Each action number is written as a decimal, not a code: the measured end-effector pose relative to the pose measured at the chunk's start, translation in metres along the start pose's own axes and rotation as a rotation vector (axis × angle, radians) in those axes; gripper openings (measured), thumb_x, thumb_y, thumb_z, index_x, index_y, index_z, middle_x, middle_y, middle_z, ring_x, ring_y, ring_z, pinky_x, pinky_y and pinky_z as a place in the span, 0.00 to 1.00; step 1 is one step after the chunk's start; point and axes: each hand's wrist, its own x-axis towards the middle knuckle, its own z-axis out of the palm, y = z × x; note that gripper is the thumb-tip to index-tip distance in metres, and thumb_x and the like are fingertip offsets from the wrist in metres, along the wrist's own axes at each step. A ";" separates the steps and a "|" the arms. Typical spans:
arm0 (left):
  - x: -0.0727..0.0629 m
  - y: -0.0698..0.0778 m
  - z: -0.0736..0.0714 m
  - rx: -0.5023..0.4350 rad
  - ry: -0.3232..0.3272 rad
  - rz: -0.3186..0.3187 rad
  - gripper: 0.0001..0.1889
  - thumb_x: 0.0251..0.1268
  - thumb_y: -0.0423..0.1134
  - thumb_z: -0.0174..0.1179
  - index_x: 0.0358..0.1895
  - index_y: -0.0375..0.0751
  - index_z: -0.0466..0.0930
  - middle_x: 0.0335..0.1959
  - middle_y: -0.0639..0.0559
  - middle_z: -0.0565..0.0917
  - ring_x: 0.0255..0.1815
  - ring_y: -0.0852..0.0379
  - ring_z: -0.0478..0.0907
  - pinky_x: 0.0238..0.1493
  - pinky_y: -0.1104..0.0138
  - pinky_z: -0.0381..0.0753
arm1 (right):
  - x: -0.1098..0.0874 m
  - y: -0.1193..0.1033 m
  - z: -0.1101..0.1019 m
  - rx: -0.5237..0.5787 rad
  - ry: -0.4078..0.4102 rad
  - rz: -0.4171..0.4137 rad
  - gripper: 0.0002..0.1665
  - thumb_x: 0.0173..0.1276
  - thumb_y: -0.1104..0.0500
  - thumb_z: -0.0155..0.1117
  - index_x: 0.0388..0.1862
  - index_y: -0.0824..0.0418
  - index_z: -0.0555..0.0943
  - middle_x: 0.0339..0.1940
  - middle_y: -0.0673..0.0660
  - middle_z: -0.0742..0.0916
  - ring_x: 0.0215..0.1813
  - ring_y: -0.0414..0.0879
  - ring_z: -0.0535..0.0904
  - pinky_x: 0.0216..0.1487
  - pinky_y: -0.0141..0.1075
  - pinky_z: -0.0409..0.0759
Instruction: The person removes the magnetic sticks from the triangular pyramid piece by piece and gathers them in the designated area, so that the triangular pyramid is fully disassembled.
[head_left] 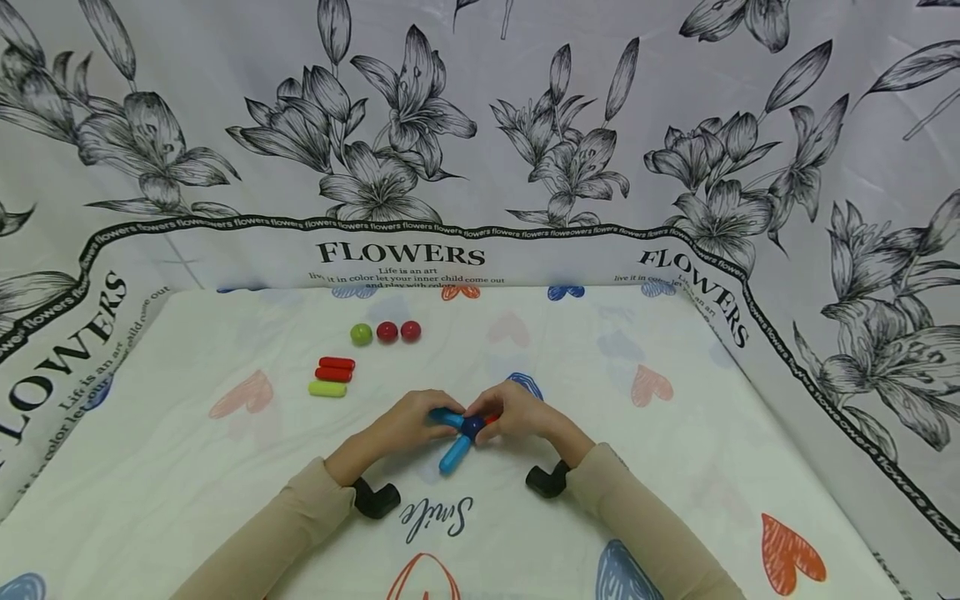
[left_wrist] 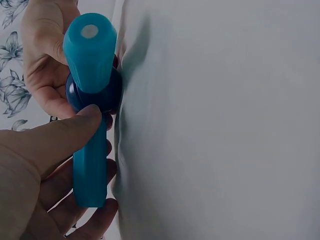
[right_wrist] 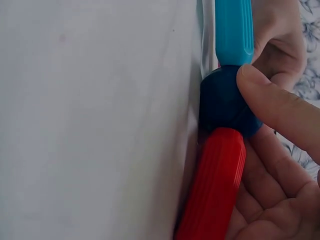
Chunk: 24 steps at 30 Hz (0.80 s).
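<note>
Left hand (head_left: 411, 418) pinches a light-blue ridged plastic rod (left_wrist: 90, 172). Right hand (head_left: 516, 410) grips a dark-blue plastic ball (right_wrist: 220, 100), probably steadying their joint.

This place is looking like a small, homely nook screened off with decorative fabric; whether a house or a studio is surrounding it, the views are not showing. A pale cloth (head_left: 540, 542) printed with hearts and "Smile" is lying beneath the left hand (head_left: 415, 422) and right hand (head_left: 519, 410), while a flower-patterned sheet (head_left: 480, 183) lettered "FLOWERS" is rising beyond them and along both sides.
</note>
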 end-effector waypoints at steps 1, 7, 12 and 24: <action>0.000 0.000 0.000 -0.002 -0.002 -0.001 0.15 0.61 0.38 0.65 0.51 0.40 0.82 0.46 0.48 0.87 0.47 0.55 0.82 0.54 0.62 0.83 | 0.000 0.000 -0.001 0.001 -0.005 -0.002 0.19 0.56 0.64 0.73 0.48 0.66 0.84 0.46 0.62 0.89 0.42 0.37 0.81 0.49 0.26 0.81; 0.001 0.000 -0.001 -0.011 0.000 0.020 0.14 0.62 0.37 0.64 0.50 0.38 0.83 0.46 0.47 0.87 0.47 0.53 0.83 0.54 0.63 0.84 | 0.001 -0.001 -0.002 0.005 -0.012 0.013 0.19 0.56 0.64 0.73 0.48 0.67 0.84 0.46 0.63 0.89 0.42 0.37 0.81 0.50 0.29 0.82; 0.002 0.000 -0.001 -0.017 0.001 0.010 0.13 0.62 0.36 0.63 0.49 0.39 0.83 0.45 0.47 0.88 0.48 0.53 0.84 0.54 0.62 0.83 | 0.002 0.000 -0.001 0.008 -0.004 0.038 0.19 0.55 0.64 0.73 0.48 0.65 0.85 0.46 0.61 0.89 0.43 0.38 0.81 0.50 0.28 0.82; 0.001 -0.007 -0.001 -0.024 0.007 0.021 0.11 0.64 0.36 0.62 0.48 0.40 0.84 0.44 0.48 0.88 0.46 0.55 0.83 0.54 0.61 0.83 | 0.003 0.002 0.001 -0.018 0.005 0.060 0.19 0.55 0.63 0.74 0.47 0.64 0.85 0.46 0.60 0.89 0.44 0.41 0.83 0.50 0.30 0.82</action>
